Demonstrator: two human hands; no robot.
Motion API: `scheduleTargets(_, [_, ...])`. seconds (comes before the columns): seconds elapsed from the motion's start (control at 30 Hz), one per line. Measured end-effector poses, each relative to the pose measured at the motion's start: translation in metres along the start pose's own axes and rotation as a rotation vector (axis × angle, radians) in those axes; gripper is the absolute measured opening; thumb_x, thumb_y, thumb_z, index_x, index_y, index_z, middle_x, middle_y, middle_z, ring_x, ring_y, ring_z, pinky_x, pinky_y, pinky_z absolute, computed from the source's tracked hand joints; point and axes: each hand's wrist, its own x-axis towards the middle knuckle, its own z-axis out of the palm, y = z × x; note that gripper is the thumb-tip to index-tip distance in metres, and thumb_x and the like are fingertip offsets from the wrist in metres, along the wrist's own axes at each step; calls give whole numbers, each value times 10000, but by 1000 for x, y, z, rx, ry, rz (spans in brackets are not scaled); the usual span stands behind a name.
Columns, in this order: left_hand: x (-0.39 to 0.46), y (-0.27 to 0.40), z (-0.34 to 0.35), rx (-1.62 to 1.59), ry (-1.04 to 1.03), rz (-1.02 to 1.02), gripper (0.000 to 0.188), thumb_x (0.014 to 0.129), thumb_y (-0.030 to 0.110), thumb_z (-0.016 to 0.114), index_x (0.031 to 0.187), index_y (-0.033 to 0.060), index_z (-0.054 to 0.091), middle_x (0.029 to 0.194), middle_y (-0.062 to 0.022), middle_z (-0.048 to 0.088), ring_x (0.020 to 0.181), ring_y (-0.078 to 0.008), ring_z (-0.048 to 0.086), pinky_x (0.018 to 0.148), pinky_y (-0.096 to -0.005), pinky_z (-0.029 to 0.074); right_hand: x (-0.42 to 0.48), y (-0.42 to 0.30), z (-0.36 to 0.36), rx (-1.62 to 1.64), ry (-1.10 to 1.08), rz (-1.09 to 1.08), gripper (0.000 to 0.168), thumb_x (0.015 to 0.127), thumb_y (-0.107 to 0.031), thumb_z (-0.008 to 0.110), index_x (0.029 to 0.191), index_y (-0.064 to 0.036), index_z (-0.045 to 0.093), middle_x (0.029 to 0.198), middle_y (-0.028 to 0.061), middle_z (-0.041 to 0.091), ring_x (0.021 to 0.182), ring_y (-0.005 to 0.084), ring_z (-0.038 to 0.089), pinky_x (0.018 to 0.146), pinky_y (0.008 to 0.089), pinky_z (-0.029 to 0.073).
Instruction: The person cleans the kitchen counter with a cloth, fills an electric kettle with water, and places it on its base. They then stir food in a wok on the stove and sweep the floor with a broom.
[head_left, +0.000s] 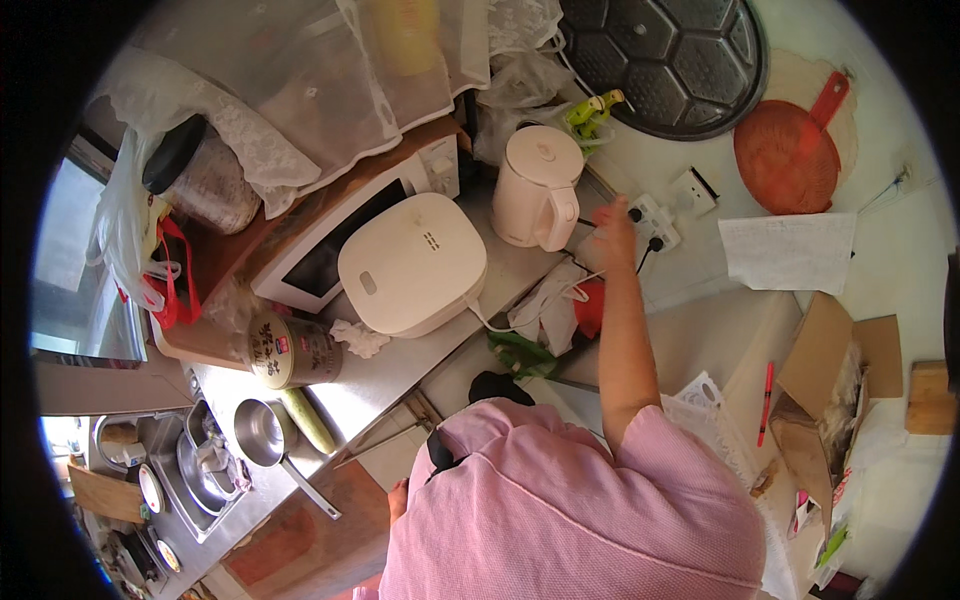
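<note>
My right arm stretches forward, and my right hand (616, 234) is beside a white power strip (657, 223) on the wall side. Two black plugs sit in the strip, the nearer one right by my fingers. Blur hides whether I grip anything there. Left of that hand stands a cream electric kettle (534, 191) on the steel counter. A white rice cooker (412, 262) is closer to me, its white cord (517, 328) running behind my right forearm. Low at my left side, only part of my left hand (398, 500) shows past the pink shirt.
Behind the cooker is a white microwave (341, 236). A tin (289, 350), a long green vegetable (309, 421) and a steel saucepan (262, 435) line the counter towards the sink (199, 517). A red strainer (787, 157) hangs on the wall. An opened cardboard box (817, 352) stands right.
</note>
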Motion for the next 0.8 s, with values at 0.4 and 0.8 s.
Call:
scheduleTargets(0.4, [16,-38,19,98,-46,70,315,819,276,428,892,27,607,844,-96,616,772,-184,564,677,-291,435,29,64,-101,-625,357,53,366,661,-192,588,982,-18,556,974,164,558,906,289,529,794,367,410])
scheduleTargets(0.8, [10,15,-6,-387,-113,-19,240,818,189,467,851,-11,596,809,-71,610,725,-160,556,648,-256,434,19,47,-90,-824,352,-72,393,610,-278,685,896,-32,573,871,157,554,868,322,500,734,398,419])
